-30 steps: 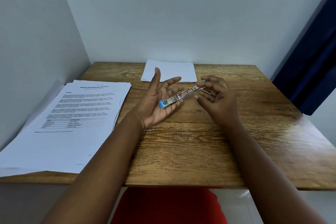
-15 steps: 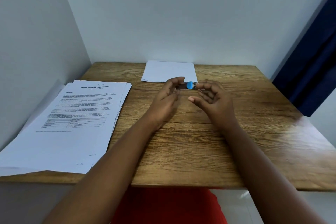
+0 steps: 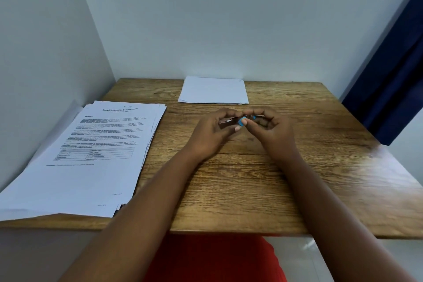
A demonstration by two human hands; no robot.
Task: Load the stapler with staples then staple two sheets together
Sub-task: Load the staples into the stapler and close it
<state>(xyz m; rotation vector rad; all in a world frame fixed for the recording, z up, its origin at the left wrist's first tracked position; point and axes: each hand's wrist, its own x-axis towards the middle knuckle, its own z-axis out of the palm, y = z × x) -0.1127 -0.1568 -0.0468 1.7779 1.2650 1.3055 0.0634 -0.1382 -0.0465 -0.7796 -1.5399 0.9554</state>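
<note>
A small metal stapler with blue plastic ends is held between both hands above the middle of the wooden table. My left hand curls around its left, metal part. My right hand grips its right part, with the thumb pressed on a blue end. Most of the stapler is hidden by the fingers, and whether staples are in it cannot be seen. A thick stack of printed sheets lies on the left side of the table.
A small stack of blank white paper lies at the table's far edge against the white wall. A dark blue curtain hangs at the right. Red clothing shows below the table's near edge.
A second ago the stapler lay across my open left palm. Both hands have since closed around it and drawn together, turning it so a blue end faces me.
</note>
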